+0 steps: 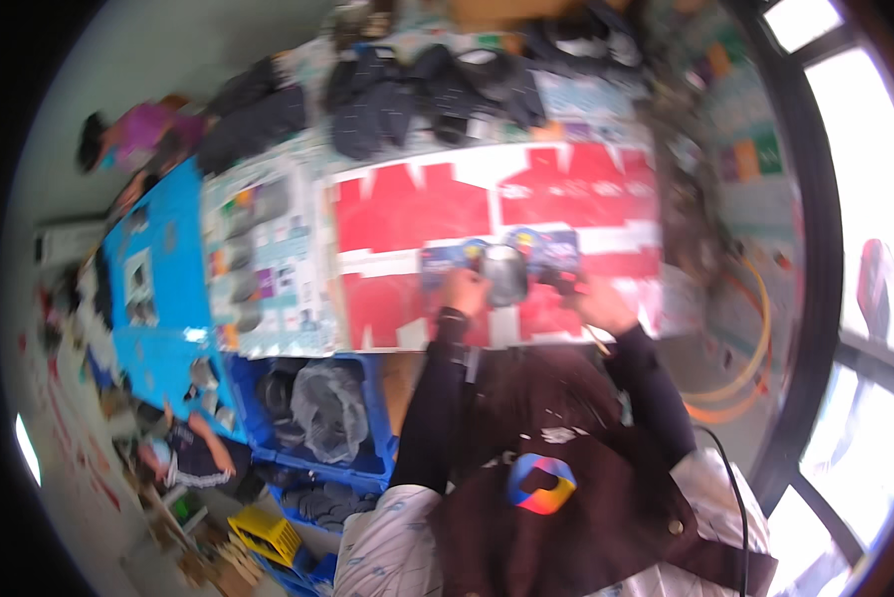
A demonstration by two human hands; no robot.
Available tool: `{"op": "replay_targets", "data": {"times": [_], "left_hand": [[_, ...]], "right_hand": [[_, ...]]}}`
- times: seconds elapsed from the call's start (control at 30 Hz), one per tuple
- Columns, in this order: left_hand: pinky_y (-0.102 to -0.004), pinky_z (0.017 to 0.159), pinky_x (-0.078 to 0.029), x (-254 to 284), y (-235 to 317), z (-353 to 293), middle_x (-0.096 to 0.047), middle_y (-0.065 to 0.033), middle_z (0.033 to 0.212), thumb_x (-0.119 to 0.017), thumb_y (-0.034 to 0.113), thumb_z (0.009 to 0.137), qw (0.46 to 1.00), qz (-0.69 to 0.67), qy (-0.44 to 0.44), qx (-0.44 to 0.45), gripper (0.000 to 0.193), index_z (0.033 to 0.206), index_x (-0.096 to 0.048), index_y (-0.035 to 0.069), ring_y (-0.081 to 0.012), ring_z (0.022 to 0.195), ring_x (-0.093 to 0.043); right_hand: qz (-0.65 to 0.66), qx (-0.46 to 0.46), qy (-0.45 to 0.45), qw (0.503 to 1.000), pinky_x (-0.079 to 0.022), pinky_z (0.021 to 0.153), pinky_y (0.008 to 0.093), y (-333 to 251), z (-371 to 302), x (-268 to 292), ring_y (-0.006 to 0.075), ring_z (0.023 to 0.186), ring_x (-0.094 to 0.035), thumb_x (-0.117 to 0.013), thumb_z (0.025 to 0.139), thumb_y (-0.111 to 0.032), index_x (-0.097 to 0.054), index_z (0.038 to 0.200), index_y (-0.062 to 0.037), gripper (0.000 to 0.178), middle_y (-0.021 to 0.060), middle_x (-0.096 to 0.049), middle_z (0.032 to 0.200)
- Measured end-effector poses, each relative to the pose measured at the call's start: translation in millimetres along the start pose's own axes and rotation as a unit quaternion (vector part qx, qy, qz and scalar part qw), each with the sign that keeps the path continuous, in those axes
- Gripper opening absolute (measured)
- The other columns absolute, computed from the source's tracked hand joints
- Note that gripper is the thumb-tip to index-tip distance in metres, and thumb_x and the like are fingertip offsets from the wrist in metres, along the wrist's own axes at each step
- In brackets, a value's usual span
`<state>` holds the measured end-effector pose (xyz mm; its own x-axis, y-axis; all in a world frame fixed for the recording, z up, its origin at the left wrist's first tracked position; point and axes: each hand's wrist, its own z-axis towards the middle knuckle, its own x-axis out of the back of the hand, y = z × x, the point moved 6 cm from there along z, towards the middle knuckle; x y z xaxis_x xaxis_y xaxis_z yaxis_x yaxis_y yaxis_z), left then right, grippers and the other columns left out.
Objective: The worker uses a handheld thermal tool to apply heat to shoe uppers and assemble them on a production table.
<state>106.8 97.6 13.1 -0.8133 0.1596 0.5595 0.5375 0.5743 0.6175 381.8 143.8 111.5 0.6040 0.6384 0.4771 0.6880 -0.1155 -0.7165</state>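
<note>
A grey, rounded, cap-like piece [506, 274] lies over a dark blue printed sheet [437, 265] in the middle of the table. My left hand [464, 292] is closed at its left edge, with the fingertips against it. To the right of it, my right hand [603, 301] is closed around a small dark object [560, 281]; blur hides its exact kind. Something thin and yellowish sticks out below that hand. Under both hands is a red and white printed sheet [407, 209] covering the tabletop.
Stacks of dark fabric pieces [372, 114] line the table's far side. A blue table [168, 259] and a blue crate [377, 438] with a clear plastic bag stand at left. Orange-yellow hose [762, 328] hangs at right. Another person [193, 448] is at lower left.
</note>
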Motion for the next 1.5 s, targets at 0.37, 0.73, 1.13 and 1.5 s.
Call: {"op": "replay_targets", "data": {"times": [0.37, 0.73, 1.13, 1.5], "left_hand": [[-0.0335, 0.071, -0.056, 171.6, -143.0, -23.0, -0.065, -0.0120, 0.096, -0.070, 0.018, 0.089, 0.835, -0.509, 0.209, -0.004, 0.021, 0.095, -0.061, -0.001, -0.0239, 0.086, -0.069], [-0.0442, 0.082, -0.062, 379.7, -394.1, 127.9, -0.066, -0.0113, 0.116, -0.067, 0.011, 0.088, 0.732, -0.549, 0.402, 0.033, 0.034, 0.120, -0.059, 0.005, -0.0303, 0.103, -0.068], [-0.0523, 0.083, -0.055, 406.5, -413.7, 140.3, -0.064, -0.0108, 0.102, -0.064, 0.022, 0.089, 0.581, -0.690, 0.429, -0.045, 0.033, 0.118, -0.060, 0.007, -0.0272, 0.091, -0.061], [-0.0388, 0.083, -0.052, 279.0, -45.9, 228.4, -0.065, -0.0163, 0.106, -0.079, 0.047, 0.087, 0.862, -0.155, 0.477, -0.079, 0.062, 0.118, -0.060, -0.004, -0.0300, 0.090, -0.062]], "right_hand": [[0.283, -0.037, 0.007, 0.959, -0.049, 0.046, 0.0262, 5.3, -18.2, 41.0, 0.0160, 0.077, -0.070, -0.057, 0.078, -0.005, -0.066, 0.108, -0.0006, 0.032, 0.0067, -0.073, 0.087], [0.268, -0.105, 0.022, 0.958, -0.050, 0.043, 0.0244, -53.3, 0.5, -0.2, 0.0152, 0.078, -0.071, -0.059, 0.076, -0.004, -0.068, 0.114, 0.0017, 0.040, 0.0059, -0.070, 0.094], [0.312, -0.122, 0.080, 0.939, -0.060, 0.077, 0.0332, -86.7, 8.7, -28.8, 0.0172, 0.088, -0.069, -0.067, 0.078, 0.006, -0.068, 0.113, 0.0049, 0.035, 0.0057, -0.070, 0.095], [0.324, -0.143, 0.118, 0.928, -0.052, 0.056, 0.0237, -98.3, -30.1, -19.1, 0.0135, 0.089, -0.071, -0.068, 0.080, 0.001, -0.066, 0.116, -0.0010, 0.036, 0.0043, -0.071, 0.102]]}}
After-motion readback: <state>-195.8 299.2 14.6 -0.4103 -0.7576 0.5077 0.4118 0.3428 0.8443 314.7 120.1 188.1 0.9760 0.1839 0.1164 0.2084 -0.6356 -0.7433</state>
